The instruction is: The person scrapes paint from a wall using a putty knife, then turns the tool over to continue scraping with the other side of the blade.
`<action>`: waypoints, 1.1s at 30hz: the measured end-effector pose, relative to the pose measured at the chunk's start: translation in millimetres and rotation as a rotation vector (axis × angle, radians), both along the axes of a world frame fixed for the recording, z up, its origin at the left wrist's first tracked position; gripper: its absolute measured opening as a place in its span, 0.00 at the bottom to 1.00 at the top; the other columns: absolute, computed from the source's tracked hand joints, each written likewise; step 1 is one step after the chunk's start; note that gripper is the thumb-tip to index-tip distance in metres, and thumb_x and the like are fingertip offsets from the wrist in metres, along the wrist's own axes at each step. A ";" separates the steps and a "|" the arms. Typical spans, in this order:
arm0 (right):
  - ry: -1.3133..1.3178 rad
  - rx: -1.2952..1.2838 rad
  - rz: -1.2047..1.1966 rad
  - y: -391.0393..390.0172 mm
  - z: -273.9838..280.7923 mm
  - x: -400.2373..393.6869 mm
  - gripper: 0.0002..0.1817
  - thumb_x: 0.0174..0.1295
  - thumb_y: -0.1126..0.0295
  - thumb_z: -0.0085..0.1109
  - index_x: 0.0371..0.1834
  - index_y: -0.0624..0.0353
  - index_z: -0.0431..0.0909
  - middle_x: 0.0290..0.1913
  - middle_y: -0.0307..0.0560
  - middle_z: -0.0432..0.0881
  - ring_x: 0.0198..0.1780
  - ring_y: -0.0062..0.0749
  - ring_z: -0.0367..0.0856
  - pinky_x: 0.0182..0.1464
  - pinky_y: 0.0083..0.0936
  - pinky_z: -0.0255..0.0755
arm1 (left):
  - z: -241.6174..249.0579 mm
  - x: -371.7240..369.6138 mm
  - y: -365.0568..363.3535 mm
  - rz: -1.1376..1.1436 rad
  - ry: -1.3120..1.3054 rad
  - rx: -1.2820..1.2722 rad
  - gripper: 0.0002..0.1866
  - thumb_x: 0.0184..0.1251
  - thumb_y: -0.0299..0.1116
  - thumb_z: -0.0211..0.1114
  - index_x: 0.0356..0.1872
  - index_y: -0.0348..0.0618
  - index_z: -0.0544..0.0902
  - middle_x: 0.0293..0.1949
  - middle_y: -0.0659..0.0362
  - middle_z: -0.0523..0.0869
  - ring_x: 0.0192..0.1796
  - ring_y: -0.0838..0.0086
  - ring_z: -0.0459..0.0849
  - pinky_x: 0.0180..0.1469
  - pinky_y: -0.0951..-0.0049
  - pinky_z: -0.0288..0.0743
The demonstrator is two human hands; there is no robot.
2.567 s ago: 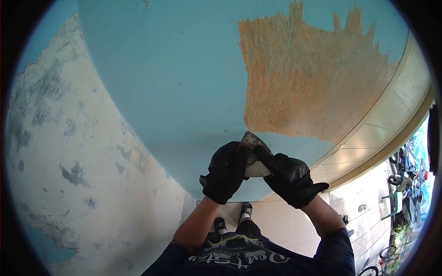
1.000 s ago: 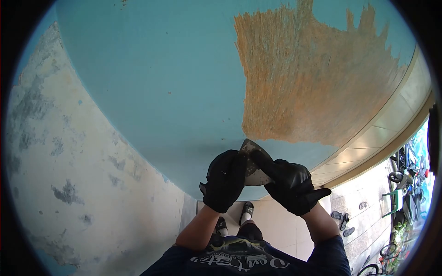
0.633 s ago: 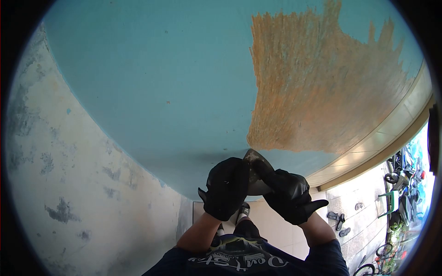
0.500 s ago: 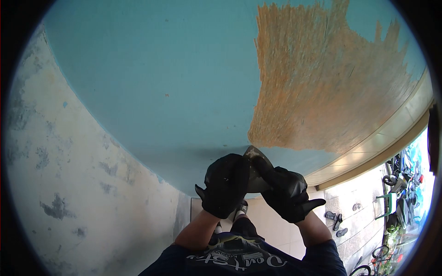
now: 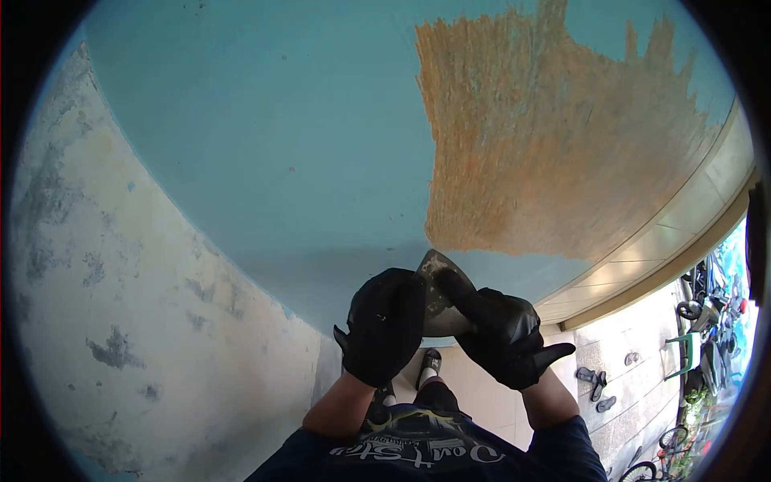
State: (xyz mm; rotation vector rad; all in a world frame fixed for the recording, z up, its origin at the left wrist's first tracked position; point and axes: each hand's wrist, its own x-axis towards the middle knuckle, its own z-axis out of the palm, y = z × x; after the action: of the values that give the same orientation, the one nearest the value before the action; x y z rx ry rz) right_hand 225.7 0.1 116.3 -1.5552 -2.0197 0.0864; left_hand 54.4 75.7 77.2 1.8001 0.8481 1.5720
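Observation:
Black gloves cover both hands. Between them is a flat grey scraper [image 5: 438,323], pale dust on its face and one corner pointing up. My left hand [image 5: 381,325] is closed on its left edge, and my right hand [image 5: 504,336] grips it from the right, with fingers lying across the face. The scraper's upper corner is right at the lower left corner of a rough orange-brown patch [image 5: 554,145] on the blue painted wall [image 5: 265,145]. Streaks mark the patch, and its edges are ragged. Part of the scraper is hidden behind the gloves.
A whitish wall [image 5: 152,297] with grey stains meets the blue one on the left. Pale tiles [image 5: 666,241] border the patch at right. Beyond lie sandals [image 5: 598,386], a green stool [image 5: 684,356], a bicycle [image 5: 642,470] and motorbikes [image 5: 711,309]. My foot [image 5: 431,361] shows below.
The view has shifted a little, so the brown patch sits further left and lower edges look slightly higher. Both hands keep their hold on the scraper, which has moved slightly left in view.

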 end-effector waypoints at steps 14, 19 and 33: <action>-0.029 -0.069 -0.049 3.2 -6.6 6.8 0.39 0.54 0.76 0.70 0.74 0.49 0.72 0.26 0.51 0.83 0.28 0.46 0.86 0.32 0.36 0.80 | -22.0 11.8 7.6 -0.041 0.017 -0.125 0.03 0.70 0.24 0.65 0.37 0.35 0.83 0.33 0.49 0.87 0.35 0.57 0.86 0.41 0.62 0.79; -0.065 -0.097 -0.037 3.8 -3.9 7.7 0.46 0.51 0.78 0.65 0.78 0.43 0.67 0.27 0.47 0.82 0.28 0.44 0.85 0.31 0.37 0.79 | -31.7 14.7 11.1 -0.047 -0.005 -0.108 0.04 0.71 0.24 0.63 0.38 0.34 0.84 0.34 0.53 0.86 0.35 0.65 0.84 0.41 0.66 0.77; -0.005 0.029 -0.044 2.8 -1.4 3.4 0.40 0.55 0.78 0.63 0.76 0.44 0.70 0.26 0.49 0.81 0.27 0.45 0.84 0.31 0.39 0.78 | -19.1 18.3 13.2 -0.005 -0.119 -0.065 0.03 0.69 0.24 0.64 0.37 0.34 0.84 0.34 0.53 0.87 0.36 0.65 0.85 0.42 0.66 0.78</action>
State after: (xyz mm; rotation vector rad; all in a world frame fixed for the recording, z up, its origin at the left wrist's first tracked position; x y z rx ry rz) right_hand 229.0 2.9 115.0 -1.5824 -1.9810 0.0361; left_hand 72.7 88.9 58.1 1.6449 0.8288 1.6125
